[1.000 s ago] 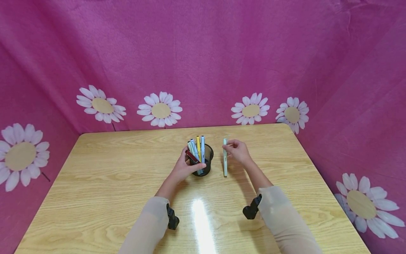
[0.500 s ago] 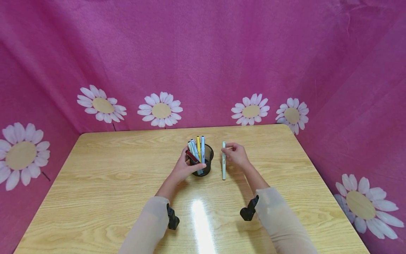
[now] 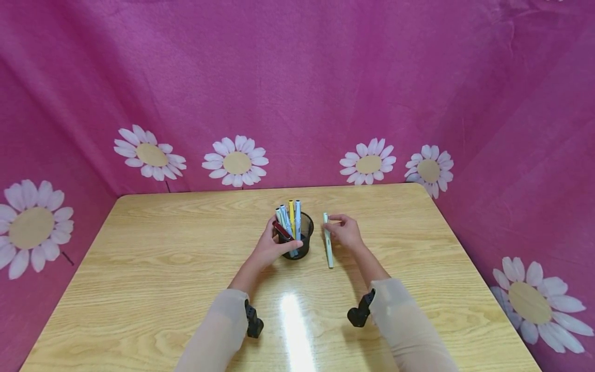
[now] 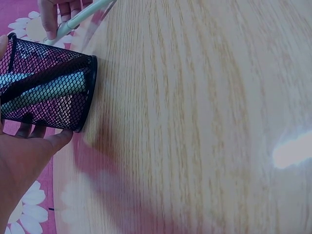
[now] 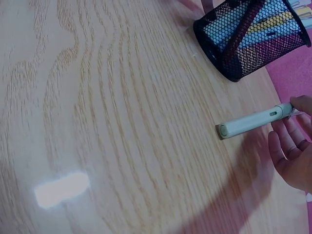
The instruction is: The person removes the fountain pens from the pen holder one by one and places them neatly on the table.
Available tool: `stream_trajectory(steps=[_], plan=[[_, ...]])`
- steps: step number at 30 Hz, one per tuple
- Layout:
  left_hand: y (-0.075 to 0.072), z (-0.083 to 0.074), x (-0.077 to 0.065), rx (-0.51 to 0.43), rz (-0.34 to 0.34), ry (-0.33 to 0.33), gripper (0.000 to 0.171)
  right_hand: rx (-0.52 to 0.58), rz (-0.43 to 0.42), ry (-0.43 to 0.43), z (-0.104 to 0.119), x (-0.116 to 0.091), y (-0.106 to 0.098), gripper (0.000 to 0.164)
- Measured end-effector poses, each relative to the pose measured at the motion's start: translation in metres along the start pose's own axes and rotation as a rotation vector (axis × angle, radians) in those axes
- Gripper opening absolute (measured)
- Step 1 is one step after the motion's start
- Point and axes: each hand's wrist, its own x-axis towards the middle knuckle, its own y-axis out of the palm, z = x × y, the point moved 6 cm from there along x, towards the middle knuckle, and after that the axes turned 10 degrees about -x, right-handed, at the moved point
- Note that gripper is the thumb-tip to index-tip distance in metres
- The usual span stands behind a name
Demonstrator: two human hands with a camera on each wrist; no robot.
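My left hand (image 3: 270, 245) grips a black mesh pen cup (image 3: 304, 249) from its left side, thumb across the near side. Inside stand several pens: a yellow pen (image 3: 291, 209), a light blue pen (image 3: 298, 219), other pale ones, and a dark red pen (image 3: 281, 230) that leans left. Just right of the cup, my right hand (image 3: 347, 231) pinches a pale green pen (image 3: 329, 253) near its upper, clipped end. That pen's lower end (image 5: 229, 129) points down and toward me, apart from the cup; whether it touches the table, I cannot tell.
A wood-grain table (image 3: 162, 258) lies under both hands, with a bright light reflection near its front. Pink cloth (image 3: 302, 103) with printed daisies hangs behind the table and along both sides. Each sleeved wrist carries a small black camera (image 3: 253, 321).
The right hand has come slightly nearer to me and left with the pale green pen, whose lower end has swung a little right. The left hand and the cup have stayed put.
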Motion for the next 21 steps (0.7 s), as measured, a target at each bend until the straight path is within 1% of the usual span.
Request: stream_trajectory(steps=[2, 7, 9, 14, 15, 21], plan=[[0.000, 0.000, 0.000, -0.002, 0.003, 0.006, 0.093, 0.001, -0.002, 0.002, -0.003, 0.001, 0.001, 0.037], [0.001, -0.001, -0.001, -0.004, 0.004, -0.002, 0.094, 0.010, -0.010, 0.007, -0.008, 0.003, 0.004, 0.036], [0.002, -0.007, -0.006, -0.012, 0.016, -0.022, 0.097, 0.001, -0.017, 0.008, -0.009, 0.003, 0.005, 0.035], [0.006, -0.026, -0.018, -0.033, 0.051, -0.046, 0.101, -0.035, -0.038, 0.009, -0.012, 0.002, 0.006, 0.034], [0.006, -0.027, -0.019, -0.031, 0.053, -0.044, 0.101, -0.038, -0.040, 0.009, -0.012, 0.002, 0.006, 0.034], [0.005, -0.025, -0.016, -0.022, 0.048, -0.050, 0.099, -0.052, -0.048, 0.025, -0.016, 0.005, 0.005, 0.035]])
